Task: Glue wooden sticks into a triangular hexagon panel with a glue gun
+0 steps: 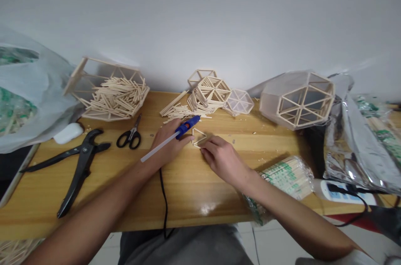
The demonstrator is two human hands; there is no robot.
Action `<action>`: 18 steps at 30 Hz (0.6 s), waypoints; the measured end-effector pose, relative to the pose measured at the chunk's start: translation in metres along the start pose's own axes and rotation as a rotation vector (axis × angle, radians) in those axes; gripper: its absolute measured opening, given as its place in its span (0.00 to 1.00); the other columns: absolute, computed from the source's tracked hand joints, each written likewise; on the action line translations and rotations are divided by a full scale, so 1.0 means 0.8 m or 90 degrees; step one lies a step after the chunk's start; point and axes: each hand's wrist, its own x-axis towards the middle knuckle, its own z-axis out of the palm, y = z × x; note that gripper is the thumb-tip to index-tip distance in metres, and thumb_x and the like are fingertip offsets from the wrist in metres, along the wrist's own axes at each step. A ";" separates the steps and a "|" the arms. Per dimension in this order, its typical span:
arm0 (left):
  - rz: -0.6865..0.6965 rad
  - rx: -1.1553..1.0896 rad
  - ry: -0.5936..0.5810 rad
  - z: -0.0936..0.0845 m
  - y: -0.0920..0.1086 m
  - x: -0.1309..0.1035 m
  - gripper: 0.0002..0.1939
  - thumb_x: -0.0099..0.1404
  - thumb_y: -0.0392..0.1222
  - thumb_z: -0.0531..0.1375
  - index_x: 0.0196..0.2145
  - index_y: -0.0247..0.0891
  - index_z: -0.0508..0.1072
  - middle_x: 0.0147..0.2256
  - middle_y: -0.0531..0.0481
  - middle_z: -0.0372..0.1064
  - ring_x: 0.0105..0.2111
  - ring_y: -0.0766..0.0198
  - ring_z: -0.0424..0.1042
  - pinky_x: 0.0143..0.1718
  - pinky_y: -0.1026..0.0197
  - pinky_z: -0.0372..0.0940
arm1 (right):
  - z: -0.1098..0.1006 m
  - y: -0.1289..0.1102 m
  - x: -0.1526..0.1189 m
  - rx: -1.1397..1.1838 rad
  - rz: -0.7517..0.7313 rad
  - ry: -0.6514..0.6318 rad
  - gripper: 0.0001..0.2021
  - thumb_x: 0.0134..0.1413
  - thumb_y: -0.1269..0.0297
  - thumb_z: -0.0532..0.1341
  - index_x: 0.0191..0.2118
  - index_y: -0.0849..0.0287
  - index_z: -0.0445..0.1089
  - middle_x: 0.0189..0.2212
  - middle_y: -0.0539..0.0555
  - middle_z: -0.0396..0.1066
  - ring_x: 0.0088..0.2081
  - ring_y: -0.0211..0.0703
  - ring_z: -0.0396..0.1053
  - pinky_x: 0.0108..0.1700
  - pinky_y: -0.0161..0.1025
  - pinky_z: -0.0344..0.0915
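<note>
My left hand (165, 144) is wrapped round a blue hot glue gun (188, 126). A translucent glue stick (159, 147) juts from its rear, and its nozzle points away to the right. Just past the gun lies a small, partly joined frame of wooden sticks (199, 132), and my left thumb reaches its left side. My right hand (223, 159) is closed in a pinch at the frame's near right corner, where the fingertips hide part of it. Behind both hands are loose cut sticks (181, 112) and a stack of hexagonal stick frames (216, 89).
A lattice basket (108, 114) full of short sticks, scissors (130, 133) and a black cutter (84, 156) are on the left. To the right stand a covered hexagonal frame (297, 104), packaged sticks (286, 177) and a power strip (347, 193). A black cord (163, 194) crosses the table's front edge.
</note>
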 end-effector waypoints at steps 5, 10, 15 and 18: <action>0.013 0.001 0.007 0.000 0.001 0.001 0.15 0.61 0.48 0.71 0.37 0.43 0.70 0.36 0.50 0.75 0.39 0.54 0.75 0.40 0.56 0.65 | 0.005 0.000 0.002 0.001 -0.006 0.020 0.06 0.67 0.75 0.60 0.42 0.61 0.74 0.40 0.60 0.75 0.43 0.50 0.76 0.48 0.47 0.76; 0.029 0.010 0.019 0.002 -0.002 0.000 0.15 0.60 0.48 0.72 0.36 0.44 0.70 0.37 0.50 0.76 0.40 0.53 0.76 0.41 0.56 0.66 | 0.012 0.004 0.002 0.000 -0.035 0.040 0.08 0.69 0.75 0.58 0.39 0.61 0.73 0.38 0.60 0.75 0.42 0.51 0.75 0.48 0.47 0.76; 0.017 0.040 0.031 0.004 -0.003 -0.001 0.14 0.60 0.50 0.71 0.35 0.45 0.71 0.34 0.52 0.75 0.37 0.55 0.75 0.39 0.57 0.66 | 0.012 0.004 0.002 0.017 -0.028 0.039 0.07 0.67 0.76 0.58 0.39 0.60 0.72 0.38 0.58 0.74 0.41 0.49 0.75 0.46 0.44 0.75; 0.007 0.059 0.030 0.004 -0.001 -0.001 0.15 0.60 0.50 0.72 0.34 0.45 0.70 0.34 0.51 0.75 0.37 0.54 0.75 0.38 0.57 0.65 | 0.011 0.003 0.002 0.034 -0.022 0.032 0.07 0.68 0.76 0.58 0.39 0.61 0.72 0.38 0.58 0.74 0.41 0.48 0.75 0.47 0.44 0.75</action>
